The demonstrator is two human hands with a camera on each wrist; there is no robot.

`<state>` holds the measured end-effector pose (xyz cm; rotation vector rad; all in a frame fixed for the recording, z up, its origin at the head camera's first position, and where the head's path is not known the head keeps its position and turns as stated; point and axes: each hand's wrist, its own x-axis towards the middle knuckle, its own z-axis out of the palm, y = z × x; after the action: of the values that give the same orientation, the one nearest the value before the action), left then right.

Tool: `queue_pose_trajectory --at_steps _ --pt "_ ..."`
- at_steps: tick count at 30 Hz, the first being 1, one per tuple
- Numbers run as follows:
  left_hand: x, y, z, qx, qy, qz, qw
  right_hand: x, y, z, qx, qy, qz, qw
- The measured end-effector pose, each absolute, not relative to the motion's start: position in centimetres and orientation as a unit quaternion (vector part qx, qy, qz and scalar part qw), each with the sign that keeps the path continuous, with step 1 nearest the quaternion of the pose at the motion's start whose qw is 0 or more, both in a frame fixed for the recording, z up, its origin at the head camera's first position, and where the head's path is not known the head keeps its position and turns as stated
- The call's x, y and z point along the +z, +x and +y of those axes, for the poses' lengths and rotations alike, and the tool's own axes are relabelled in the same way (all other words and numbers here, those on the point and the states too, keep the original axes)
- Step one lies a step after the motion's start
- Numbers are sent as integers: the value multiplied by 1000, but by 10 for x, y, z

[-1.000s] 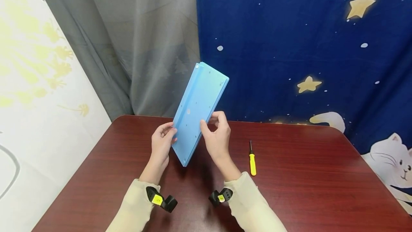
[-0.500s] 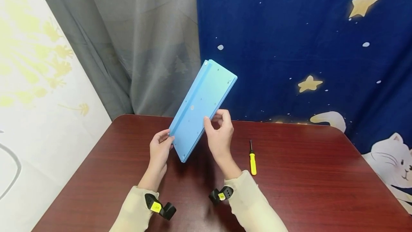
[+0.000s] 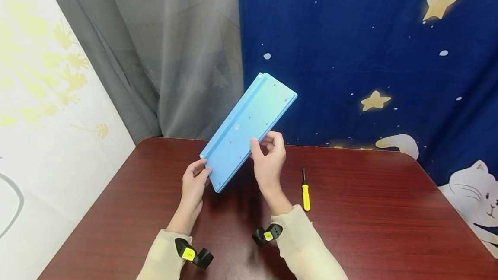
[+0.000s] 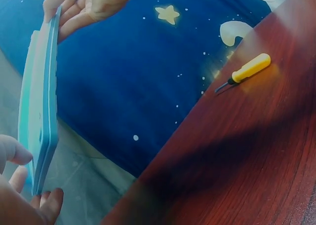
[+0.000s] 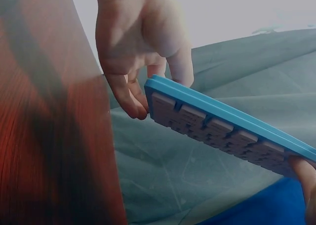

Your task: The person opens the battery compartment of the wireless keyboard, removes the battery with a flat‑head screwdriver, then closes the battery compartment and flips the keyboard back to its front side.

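Above the table, both hands hold a light blue keyboard (image 3: 249,128) tilted, its screw-dotted back towards the head camera. Keys (image 5: 212,129) on its far face show in the right wrist view. My left hand (image 3: 193,183) pinches the lower left end, thumb on the back and fingers behind. Midway along the right long edge, my right hand (image 3: 269,163) grips with its thumb on the back and fingers curled behind. A screwdriver (image 3: 306,197) with a yellow handle and dark shaft lies on the table, right of the right hand; the left wrist view shows this screwdriver (image 4: 251,68) too.
The dark red wooden table (image 3: 362,211) spreads under both arms. Behind it hang a grey curtain (image 3: 194,55) and a blue curtain (image 3: 311,33) with stars. A white patterned surface (image 3: 50,141) stands at the left. Each wrist wears a black camera mount (image 3: 193,254).
The keyboard has turned clockwise, its upper end swinging to the right. My left hand has shifted its hold to the lower left corner. My right hand has moved slightly right; the screwdriver stays put.
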<state>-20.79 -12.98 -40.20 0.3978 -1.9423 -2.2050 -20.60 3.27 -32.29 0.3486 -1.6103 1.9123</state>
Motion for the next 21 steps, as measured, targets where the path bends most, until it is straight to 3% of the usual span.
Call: queue_pose_trajectory --at_steps 21 --pt "-401 -196 -142 -888 22 -459 -4 -349 -227 34 782 117 -543 281"
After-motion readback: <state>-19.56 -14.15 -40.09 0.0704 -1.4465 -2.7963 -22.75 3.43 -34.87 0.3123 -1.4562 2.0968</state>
